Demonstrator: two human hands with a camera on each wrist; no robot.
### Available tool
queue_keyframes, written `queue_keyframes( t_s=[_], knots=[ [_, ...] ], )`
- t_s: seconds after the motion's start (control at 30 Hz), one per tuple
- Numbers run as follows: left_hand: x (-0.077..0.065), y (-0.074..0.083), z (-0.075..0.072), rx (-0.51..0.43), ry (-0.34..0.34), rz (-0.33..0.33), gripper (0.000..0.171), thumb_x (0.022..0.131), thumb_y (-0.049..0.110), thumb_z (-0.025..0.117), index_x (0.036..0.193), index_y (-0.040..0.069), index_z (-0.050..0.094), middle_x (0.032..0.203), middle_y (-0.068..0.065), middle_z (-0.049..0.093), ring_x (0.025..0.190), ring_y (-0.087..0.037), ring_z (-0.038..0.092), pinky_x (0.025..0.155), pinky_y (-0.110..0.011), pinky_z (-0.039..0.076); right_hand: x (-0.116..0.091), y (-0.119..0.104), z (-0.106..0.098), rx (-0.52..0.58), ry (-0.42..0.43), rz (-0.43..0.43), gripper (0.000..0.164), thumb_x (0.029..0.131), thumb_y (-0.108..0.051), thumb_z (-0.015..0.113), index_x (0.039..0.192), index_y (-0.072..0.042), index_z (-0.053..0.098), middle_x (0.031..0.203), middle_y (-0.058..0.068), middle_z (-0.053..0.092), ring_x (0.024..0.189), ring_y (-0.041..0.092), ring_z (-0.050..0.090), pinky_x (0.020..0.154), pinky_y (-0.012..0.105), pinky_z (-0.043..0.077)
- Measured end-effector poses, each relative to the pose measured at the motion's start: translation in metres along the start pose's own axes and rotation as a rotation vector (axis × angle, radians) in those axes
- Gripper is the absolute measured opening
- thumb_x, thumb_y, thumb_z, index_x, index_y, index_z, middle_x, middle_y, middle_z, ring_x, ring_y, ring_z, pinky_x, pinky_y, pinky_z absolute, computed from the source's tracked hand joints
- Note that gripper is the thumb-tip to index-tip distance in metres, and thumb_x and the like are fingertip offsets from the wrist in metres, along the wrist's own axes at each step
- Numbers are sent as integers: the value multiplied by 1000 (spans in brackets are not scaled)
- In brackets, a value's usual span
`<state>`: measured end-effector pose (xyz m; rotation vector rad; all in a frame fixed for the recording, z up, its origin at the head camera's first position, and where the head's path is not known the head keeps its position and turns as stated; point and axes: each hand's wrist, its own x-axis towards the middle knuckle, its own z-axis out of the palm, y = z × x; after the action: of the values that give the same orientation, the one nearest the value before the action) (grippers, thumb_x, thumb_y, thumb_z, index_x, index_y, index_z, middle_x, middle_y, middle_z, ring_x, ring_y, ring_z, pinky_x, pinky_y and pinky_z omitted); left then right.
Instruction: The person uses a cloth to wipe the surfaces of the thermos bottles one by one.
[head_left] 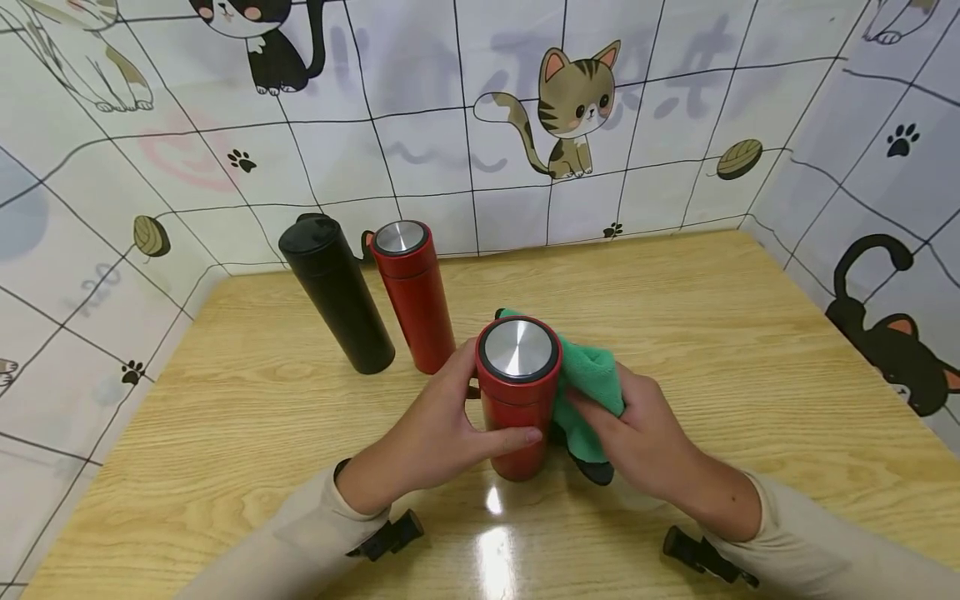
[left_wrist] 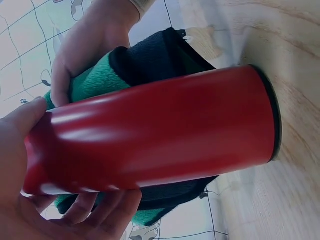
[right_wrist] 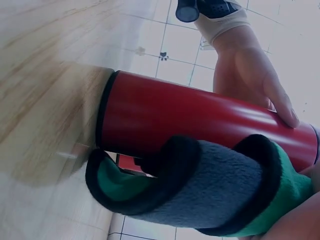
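Observation:
A red thermos flask (head_left: 516, 417) with a shiny steel-topped lid stands upright on the table, in front of me. My left hand (head_left: 442, 433) grips it from the left, thumb across the front. On its right side my right hand (head_left: 648, 437) holds a bunched cloth (head_left: 591, 379), green with a grey face and black edging, against the flask. In the left wrist view the flask's smooth body (left_wrist: 160, 130) reaches down to its dark base rim, with the cloth (left_wrist: 150, 60) behind it. The right wrist view shows the cloth (right_wrist: 220, 180) folded along the flask (right_wrist: 165, 112).
Behind on the left stand a black flask (head_left: 341, 300) and a second red flask (head_left: 416, 300), close together. The wooden table (head_left: 712, 325) is bounded at the back and sides by a white cat-printed sheet (head_left: 420, 158).

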<state>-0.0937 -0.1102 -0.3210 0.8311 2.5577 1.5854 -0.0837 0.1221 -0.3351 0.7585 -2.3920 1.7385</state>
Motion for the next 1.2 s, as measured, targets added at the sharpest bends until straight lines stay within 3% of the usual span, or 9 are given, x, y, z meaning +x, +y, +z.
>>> queue_keyframes(
  t_s=[0.13,0.23,0.37,0.47,0.57,0.7,0.87,1.0,1.2],
  knots=[
    [1,-1,-1,4,-7,0,84,76,29,88,144,36,39,135,17,52,126,-4,50,92,-36,55,0,-2,1,2,80,-66,47,100,2,52,144,-16,54,135,-3,64,108,4,67,89,20,56],
    [1,-2,-2,11,-19,-1,84,77,31,88,145,38,38,135,18,52,125,-4,50,92,-35,55,1,-3,0,42,108,-110,48,99,4,51,144,-12,53,138,-6,61,116,4,64,93,18,54],
    [1,-2,-2,0,-25,-3,85,77,31,87,145,39,38,135,18,52,125,-4,51,91,-36,55,0,-3,-2,40,91,-46,40,95,4,59,134,-3,59,123,4,70,102,5,68,84,22,58],
    [1,-2,-1,-13,-24,-8,84,77,30,88,144,39,39,135,18,52,126,-4,50,91,-37,56,0,-2,-3,11,49,48,34,92,0,64,126,-1,64,111,12,73,90,4,70,77,26,60],
    [1,-3,-1,-15,-19,-15,83,77,31,88,144,39,40,134,18,53,126,-4,51,91,-36,56,0,-1,-3,-12,25,85,34,94,-2,63,128,-1,64,112,14,73,91,5,70,78,27,60],
    [1,-4,-1,-3,-14,-11,84,76,31,88,144,38,39,134,18,53,125,-5,52,90,-33,57,0,0,-2,-59,67,76,36,96,-3,61,132,-6,63,114,9,73,89,4,67,78,23,57],
    [2,-4,0,14,-14,0,88,75,34,88,146,39,37,134,18,53,122,-4,54,88,-32,57,-3,-2,-2,-7,144,-2,38,96,1,59,133,-5,63,116,-6,71,96,1,66,82,18,55],
    [3,-3,0,-3,-12,4,87,76,33,88,146,38,38,134,18,54,123,-5,53,89,-34,57,-2,-1,-2,33,108,-32,40,97,3,56,135,-3,60,119,-17,68,100,2,66,85,18,55],
    [1,-3,0,-6,-12,-13,86,76,34,88,146,39,38,134,18,53,122,-4,53,89,-34,57,-1,2,-3,-10,82,-21,40,97,2,57,137,-5,60,120,-20,67,98,3,67,83,19,56]
  ],
)
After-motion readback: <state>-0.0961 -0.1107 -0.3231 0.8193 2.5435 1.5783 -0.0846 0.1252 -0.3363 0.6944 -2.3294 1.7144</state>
